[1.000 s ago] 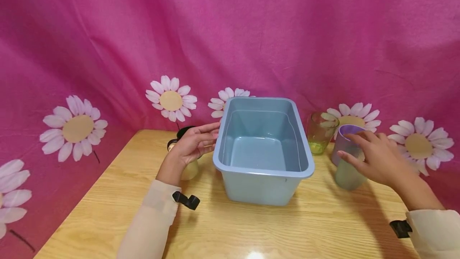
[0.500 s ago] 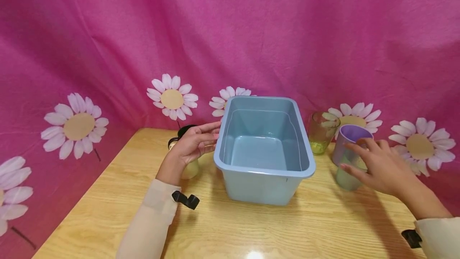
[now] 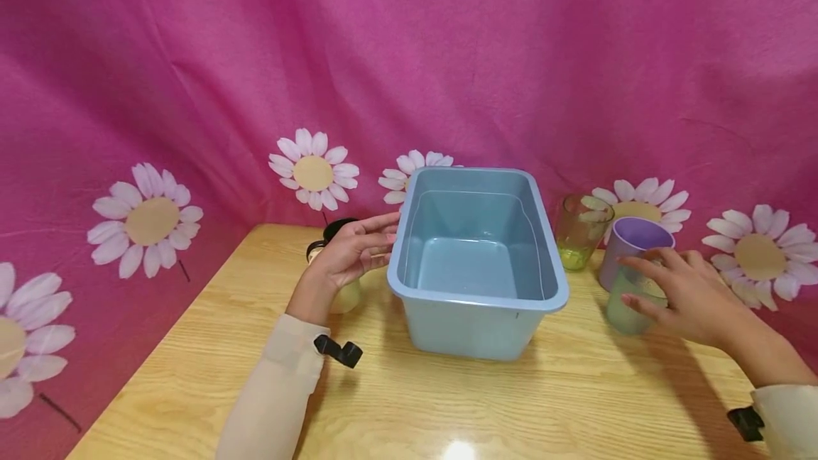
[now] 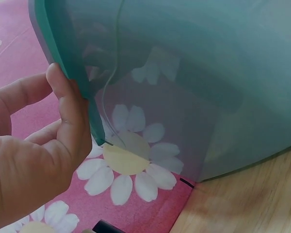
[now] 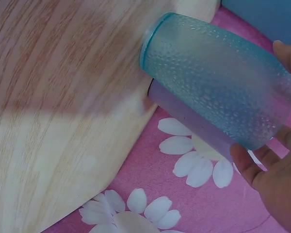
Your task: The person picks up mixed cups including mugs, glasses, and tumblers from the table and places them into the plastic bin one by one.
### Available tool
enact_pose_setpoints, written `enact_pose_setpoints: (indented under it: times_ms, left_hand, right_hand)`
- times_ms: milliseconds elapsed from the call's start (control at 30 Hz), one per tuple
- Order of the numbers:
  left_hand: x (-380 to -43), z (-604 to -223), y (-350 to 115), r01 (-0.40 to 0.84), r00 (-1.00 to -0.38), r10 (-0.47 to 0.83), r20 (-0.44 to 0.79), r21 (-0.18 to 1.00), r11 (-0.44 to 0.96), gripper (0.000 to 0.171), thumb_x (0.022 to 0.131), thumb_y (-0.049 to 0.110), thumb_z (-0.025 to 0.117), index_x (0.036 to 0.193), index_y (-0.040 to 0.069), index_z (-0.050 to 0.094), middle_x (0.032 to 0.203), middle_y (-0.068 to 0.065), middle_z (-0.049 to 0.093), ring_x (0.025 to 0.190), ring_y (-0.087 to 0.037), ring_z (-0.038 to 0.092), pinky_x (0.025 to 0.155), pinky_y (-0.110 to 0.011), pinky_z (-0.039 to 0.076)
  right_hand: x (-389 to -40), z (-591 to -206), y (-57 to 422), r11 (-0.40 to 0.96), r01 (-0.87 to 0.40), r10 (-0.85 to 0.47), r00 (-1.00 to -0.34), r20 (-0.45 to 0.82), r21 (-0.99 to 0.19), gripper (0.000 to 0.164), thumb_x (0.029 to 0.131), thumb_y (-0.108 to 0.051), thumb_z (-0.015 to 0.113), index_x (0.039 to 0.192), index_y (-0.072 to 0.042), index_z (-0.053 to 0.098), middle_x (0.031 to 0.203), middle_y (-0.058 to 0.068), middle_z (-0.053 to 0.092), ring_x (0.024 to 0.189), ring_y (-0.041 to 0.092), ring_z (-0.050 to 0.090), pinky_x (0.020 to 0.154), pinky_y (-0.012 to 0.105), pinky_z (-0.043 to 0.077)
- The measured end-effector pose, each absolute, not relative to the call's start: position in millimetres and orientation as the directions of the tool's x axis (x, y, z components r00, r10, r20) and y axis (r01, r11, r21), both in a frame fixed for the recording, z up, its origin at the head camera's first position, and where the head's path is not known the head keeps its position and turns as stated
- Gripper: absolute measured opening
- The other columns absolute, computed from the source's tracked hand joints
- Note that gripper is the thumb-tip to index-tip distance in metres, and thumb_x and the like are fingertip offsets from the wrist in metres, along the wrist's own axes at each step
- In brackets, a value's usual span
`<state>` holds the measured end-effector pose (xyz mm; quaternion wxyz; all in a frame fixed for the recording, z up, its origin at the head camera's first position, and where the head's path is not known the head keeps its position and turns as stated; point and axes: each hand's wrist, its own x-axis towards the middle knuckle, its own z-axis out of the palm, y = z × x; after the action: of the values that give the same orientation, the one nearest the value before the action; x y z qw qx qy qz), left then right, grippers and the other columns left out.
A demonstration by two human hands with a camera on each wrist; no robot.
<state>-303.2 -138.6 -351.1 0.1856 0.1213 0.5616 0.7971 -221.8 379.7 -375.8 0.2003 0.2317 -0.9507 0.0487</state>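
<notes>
My right hand (image 3: 696, 304) comes over a pale green textured tumbler (image 3: 625, 309) standing on the table. Its fingers and thumb are spread to either side of the rim. In the right wrist view the tumbler (image 5: 208, 80) shows whole, with fingertips right at its mouth. A purple cup (image 3: 641, 233) stands close behind it. On the other side, my left hand (image 3: 348, 254) has relaxed fingers touching the outer left rim of a blue-grey plastic tub (image 3: 469, 332). From the left wrist, those fingers lie against the tub's rim (image 4: 92, 119).
Behind my left hand is a cream-coloured container (image 3: 346, 300) with a black top (image 3: 337, 227), partly hidden. A clear glass (image 3: 578, 233) with a yellow-green base stands right of the tub. A pink flowered cloth (image 3: 409, 55) hangs behind the wooden table (image 3: 383, 410).
My right hand has lowered slightly at the pale green tumbler's rim, uncovering more of the purple cup's mouth. The left hand stays at the tub's rim. The whole view has shifted a little.
</notes>
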Motion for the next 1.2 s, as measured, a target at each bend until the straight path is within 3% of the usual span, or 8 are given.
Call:
enact_pose_setpoints:
  times_ms: [367, 600, 867, 1200]
  left_hand:
    - [-305.5, -350.0, -139.8, -0.155, -0.892, 0.452, 0.008, 0.934, -0.323, 0.053, 0.099, -0.008, 0.054, 0.152, -0.003, 0.044, 0.117, -0.010, 0.068, 0.089, -0.016, 0.071, 0.080, -0.030, 0.060]
    - [-306.1, -351.4, -139.5, -0.165, -0.888, 0.459, 0.005, 0.930, -0.329, 0.054, 0.099, -0.007, 0.055, 0.152, -0.003, 0.044, 0.117, -0.010, 0.069, 0.089, -0.017, 0.071, 0.081, -0.031, 0.060]
    - [-305.7, -353.0, -139.9, -0.168, -0.885, 0.465, 0.010, 0.925, -0.340, 0.053, 0.100, -0.007, 0.054, 0.152, -0.003, 0.044, 0.117, -0.010, 0.069, 0.090, -0.017, 0.072, 0.080, -0.030, 0.060]
    - [-306.2, -353.8, -139.9, -0.158, -0.884, 0.467, 0.014, 0.932, -0.327, 0.054, 0.099, -0.006, 0.056, 0.152, -0.003, 0.044, 0.118, -0.010, 0.069, 0.092, -0.017, 0.071, 0.083, -0.031, 0.059]
  right_hand:
    - [-222.6, -372.4, 380.3, 0.870, -0.492, -0.450, -0.806, 0.386, -0.013, 0.065, 0.079, -0.034, 0.087, 0.134, -0.012, 0.062, 0.124, 0.022, 0.058, 0.099, 0.048, 0.053, 0.079, 0.060, 0.038]
    - [-225.4, -368.6, 382.7, 0.829, -0.557, -0.524, -0.748, 0.408, 0.044, 0.071, 0.066, -0.030, 0.093, 0.129, -0.014, 0.063, 0.120, 0.020, 0.064, 0.093, 0.040, 0.056, 0.071, 0.050, 0.039]
    - [-225.6, -360.3, 381.7, 0.822, -0.569, -0.545, -0.766, 0.341, 0.036, 0.067, 0.070, -0.035, 0.093, 0.128, -0.019, 0.065, 0.120, 0.015, 0.065, 0.093, 0.035, 0.055, 0.067, 0.049, 0.045]
    - [-228.5, -356.2, 381.3, 0.777, -0.628, -0.595, -0.715, 0.366, 0.038, 0.065, 0.066, -0.036, 0.094, 0.123, -0.018, 0.068, 0.114, 0.008, 0.063, 0.089, 0.026, 0.051, 0.067, 0.039, 0.039]
